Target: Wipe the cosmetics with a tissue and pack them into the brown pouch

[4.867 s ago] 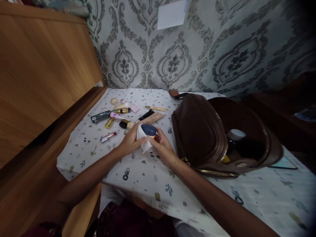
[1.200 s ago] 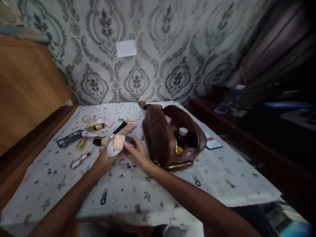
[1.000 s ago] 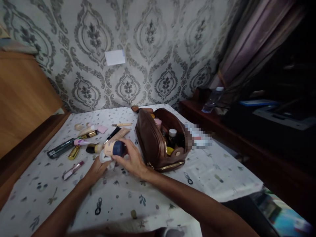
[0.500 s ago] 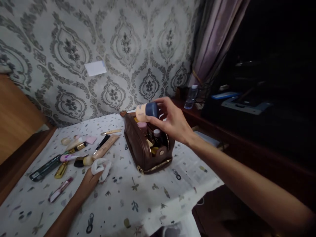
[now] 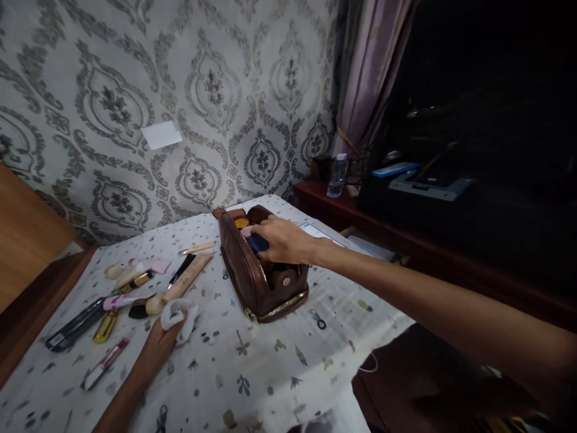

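Note:
A brown zip-up makeup bag (image 5: 241,267) stands unzipped on the patterned cloth. My right hand (image 5: 282,239) reaches into its opening, fingers closed around a jar with a dark blue lid (image 5: 258,243); most of the jar's body is hidden by the bag's side. Inside the bag, a yellow round item (image 5: 242,223) and something pink show beside the jar. My left hand (image 5: 164,332) rests on the cloth, closed on a crumpled white tissue (image 5: 180,316). Just beyond it lie a beige tube (image 5: 189,275) and a makeup brush (image 5: 148,306).
Several cosmetics lie at the left, among them a dark green tube (image 5: 76,325), a gold bottle (image 5: 105,326) and a pink lip gloss tube (image 5: 104,364). A water bottle (image 5: 338,175) stands on the dark red furniture behind. A phone (image 5: 321,233) lies right of the bag.
My right hand has lowered the jar from above the bag into its opening. The left hand still holds the tissue. The view has shifted slightly.

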### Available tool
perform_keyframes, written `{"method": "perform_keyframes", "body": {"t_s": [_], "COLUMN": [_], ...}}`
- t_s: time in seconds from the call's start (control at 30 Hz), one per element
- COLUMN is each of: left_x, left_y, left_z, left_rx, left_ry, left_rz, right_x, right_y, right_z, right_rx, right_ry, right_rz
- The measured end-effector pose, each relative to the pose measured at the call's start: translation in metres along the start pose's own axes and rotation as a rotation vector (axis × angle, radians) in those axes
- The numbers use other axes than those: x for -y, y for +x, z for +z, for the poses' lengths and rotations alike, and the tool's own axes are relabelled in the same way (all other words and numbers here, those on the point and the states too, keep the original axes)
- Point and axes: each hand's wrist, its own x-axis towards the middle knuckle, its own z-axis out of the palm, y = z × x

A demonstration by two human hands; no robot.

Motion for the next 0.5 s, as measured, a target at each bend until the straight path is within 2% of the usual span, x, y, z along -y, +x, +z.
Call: {"method": "perform_keyframes", "body": {"t_s": [0.23,0.37,0.5], "left_x": [0.006,0.006,0.006], "left_y": [0.002,0.001,0.002], "left_z": [-0.001,-0.002,-0.002], "left_rx": [0.041,0.03,0.033], "left_ry": [0.012,0.032,0.04], "left_rz": [-0.01,0.016,-0.019], "right_x": [-0.003,-0.003,-0.001], "right_y": [0.007,0.007,0.007], "right_z": [0.013,0.012,0.005], "right_rx": [-0.014,0.046,0.077], "right_ry": [0.006,-0.054,-0.06], "right_rz": [0.021,0.015,0.031]}}
